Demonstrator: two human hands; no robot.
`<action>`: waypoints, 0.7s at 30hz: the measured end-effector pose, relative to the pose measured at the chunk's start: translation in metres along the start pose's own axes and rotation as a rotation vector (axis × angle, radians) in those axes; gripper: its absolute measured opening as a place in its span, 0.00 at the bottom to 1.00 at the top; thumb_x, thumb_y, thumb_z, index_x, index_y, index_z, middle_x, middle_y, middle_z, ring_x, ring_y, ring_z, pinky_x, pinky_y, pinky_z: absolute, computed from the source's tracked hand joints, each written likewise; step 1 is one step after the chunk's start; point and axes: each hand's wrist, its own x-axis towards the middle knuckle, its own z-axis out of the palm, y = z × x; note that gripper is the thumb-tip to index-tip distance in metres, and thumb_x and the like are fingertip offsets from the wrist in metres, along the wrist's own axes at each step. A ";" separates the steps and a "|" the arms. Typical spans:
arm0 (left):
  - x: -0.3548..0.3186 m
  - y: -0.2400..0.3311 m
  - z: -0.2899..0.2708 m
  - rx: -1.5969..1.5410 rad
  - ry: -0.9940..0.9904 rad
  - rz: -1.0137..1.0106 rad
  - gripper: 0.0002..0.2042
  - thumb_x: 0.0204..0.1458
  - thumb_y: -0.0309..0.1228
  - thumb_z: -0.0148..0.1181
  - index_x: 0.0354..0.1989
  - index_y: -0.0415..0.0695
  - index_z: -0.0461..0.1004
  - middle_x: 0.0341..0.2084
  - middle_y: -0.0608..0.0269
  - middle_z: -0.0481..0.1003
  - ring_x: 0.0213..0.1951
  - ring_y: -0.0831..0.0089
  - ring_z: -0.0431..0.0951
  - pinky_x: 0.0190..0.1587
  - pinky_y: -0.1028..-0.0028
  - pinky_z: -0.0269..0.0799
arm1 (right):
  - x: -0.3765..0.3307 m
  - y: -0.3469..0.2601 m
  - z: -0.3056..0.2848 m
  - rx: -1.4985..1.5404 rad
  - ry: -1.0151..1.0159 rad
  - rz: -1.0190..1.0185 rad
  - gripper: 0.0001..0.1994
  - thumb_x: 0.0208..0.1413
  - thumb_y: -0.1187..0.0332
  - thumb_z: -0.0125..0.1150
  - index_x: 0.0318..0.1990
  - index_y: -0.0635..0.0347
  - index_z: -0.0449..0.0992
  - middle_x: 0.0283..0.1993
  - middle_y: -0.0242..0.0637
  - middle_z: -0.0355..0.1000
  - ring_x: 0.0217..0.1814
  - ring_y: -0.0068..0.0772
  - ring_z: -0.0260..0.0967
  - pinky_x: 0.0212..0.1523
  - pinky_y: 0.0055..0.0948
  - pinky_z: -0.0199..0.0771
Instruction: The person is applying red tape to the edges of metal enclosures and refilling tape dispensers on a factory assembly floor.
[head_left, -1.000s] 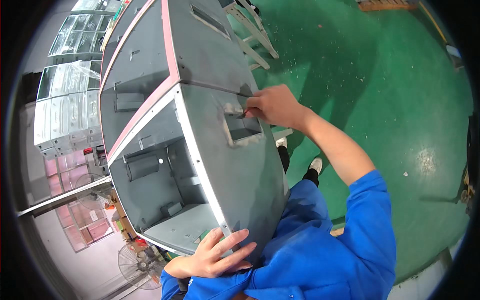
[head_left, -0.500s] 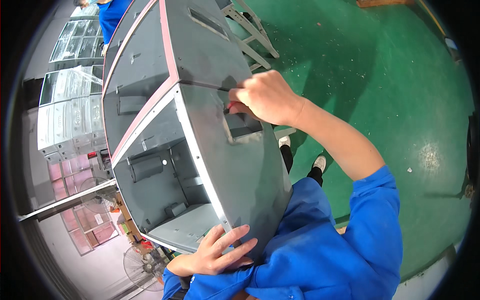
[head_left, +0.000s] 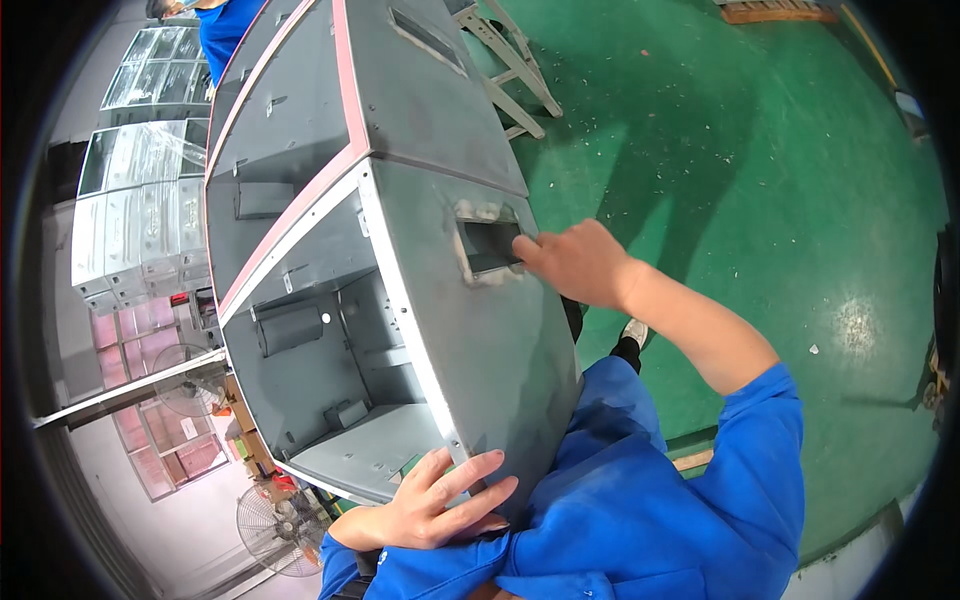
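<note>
A large grey sheet-metal cabinet (head_left: 490, 360) lies in front of me, its open side toward the left. A rectangular cutout (head_left: 490, 247) in its right panel has pale, scuffed patches around the rim. At the cutout's right edge is my right hand (head_left: 580, 262), its fingers closed in a pinch; what they hold, if anything, is hidden. My left hand (head_left: 435, 505) lies over the cabinet's near corner by the pale front flange (head_left: 405, 320), fingers spread and stretched out.
A second grey cabinet section (head_left: 425, 100) adjoins the far end, near a trestle leg (head_left: 515, 75). Wrapped metal cabinets (head_left: 145, 160) are stacked at left. A person in blue (head_left: 228, 35) stands at far left. Fans (head_left: 280, 530) stand lower left; green floor (head_left: 750, 250) spreads at right.
My right hand has moved right and down from the cutout's upper side to its right edge, uncovering the cutout. A small red thing at its fingertips no longer shows. My left hand stays put.
</note>
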 end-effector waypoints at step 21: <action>0.000 0.003 -0.001 0.037 -0.007 -0.013 0.19 0.36 0.36 0.64 0.40 0.45 0.74 0.46 0.54 0.67 0.25 0.66 0.64 0.25 0.73 0.62 | 0.007 -0.022 -0.030 0.032 0.289 -0.193 0.08 0.37 0.71 0.51 0.29 0.60 0.67 0.17 0.32 0.60 0.17 0.31 0.65 0.15 0.27 0.64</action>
